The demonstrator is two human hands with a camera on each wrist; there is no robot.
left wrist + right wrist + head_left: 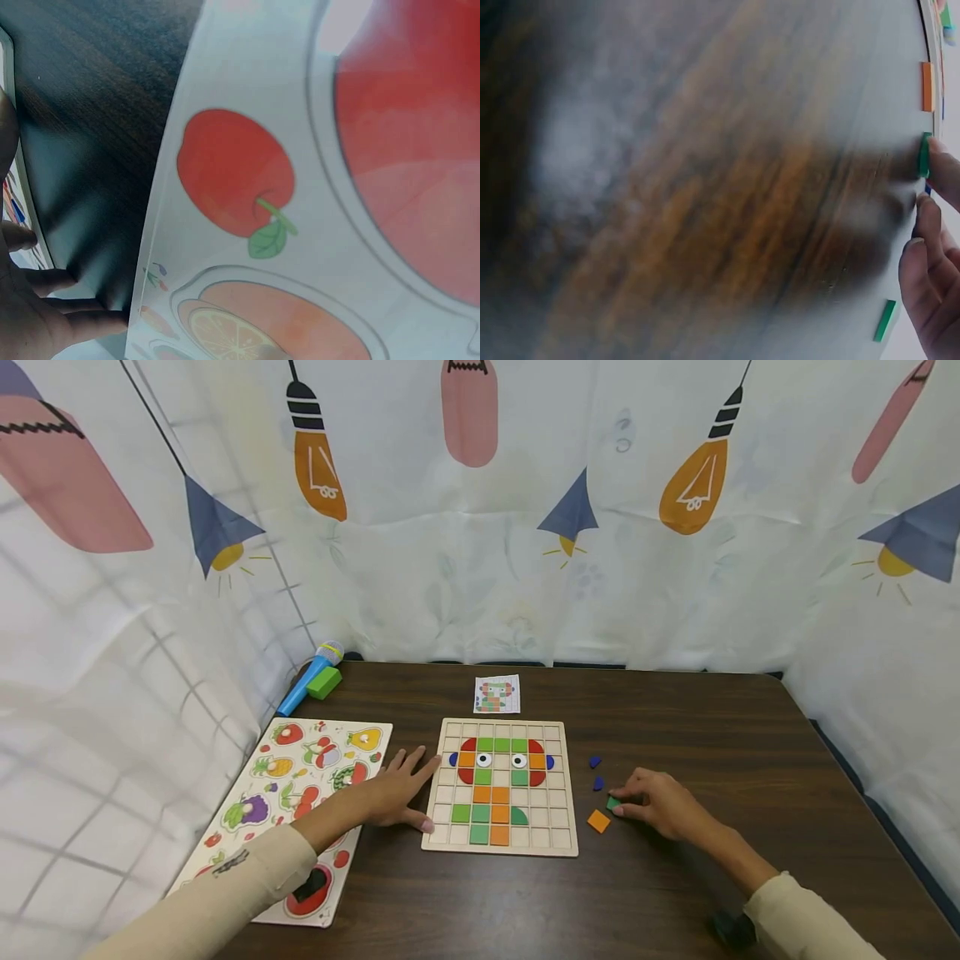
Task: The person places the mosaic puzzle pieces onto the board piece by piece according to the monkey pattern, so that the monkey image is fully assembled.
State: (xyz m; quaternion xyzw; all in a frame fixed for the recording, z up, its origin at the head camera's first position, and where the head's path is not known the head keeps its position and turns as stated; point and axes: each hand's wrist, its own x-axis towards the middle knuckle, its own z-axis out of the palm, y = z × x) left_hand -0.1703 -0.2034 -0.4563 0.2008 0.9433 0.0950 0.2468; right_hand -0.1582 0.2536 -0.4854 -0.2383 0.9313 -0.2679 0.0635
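Note:
On the table lies a wooden grid board (543, 835) with orange, green, red and blue tiles forming a figure with two eye tiles. My left hand (397, 791) rests at the board's left edge with its fingers spread. To the right of the board, my right hand (663, 806) pinches a small green tile (613, 803) between thumb and fingers, at the tabletop. Beside that tile lies an orange square tile (598, 821). Two small blue tiles (598, 783) sit farther back. Another green tile (885, 321) shows on the table in the right wrist view.
A fruit-picture board (251, 810) lies at the left, partly under my left forearm. Behind it are a blue toy microphone (303, 685) and a green block (325, 683). A small pattern card (497, 694) lies beyond the grid board. A printed curtain (480, 585) hangs behind the table.

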